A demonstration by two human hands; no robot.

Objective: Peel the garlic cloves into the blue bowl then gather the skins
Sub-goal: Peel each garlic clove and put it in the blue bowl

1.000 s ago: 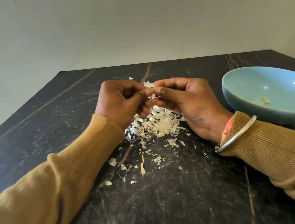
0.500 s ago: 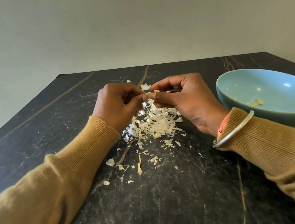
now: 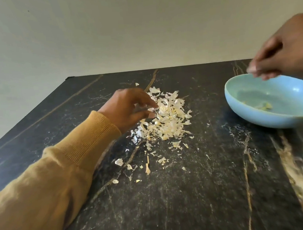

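A pile of pale garlic skins (image 3: 167, 119) lies on the black marble table (image 3: 190, 194), with loose flakes (image 3: 147, 165) scattered nearer to me. My left hand (image 3: 128, 109) rests at the pile's left edge, its fingers loosely curled and its fingertips touching the skins. The blue bowl (image 3: 257, 118) stands at the right with a few peeled garlic bits (image 3: 265, 105) inside. My right hand (image 3: 280, 52) hovers over the bowl's far rim, blurred by motion. Its fingertips point down, bunched on a small pale piece that looks like a garlic clove (image 3: 251, 68).
A plain wall rises behind the table's far edge (image 3: 161, 68). The table's left edge runs diagonally toward me. Dark marble surface stretches in front of the pile and the bowl.
My hands have separated. The right hand has swung from above the skin pile to over the blue bowl, while the left hand has dropped onto the pile's edge.
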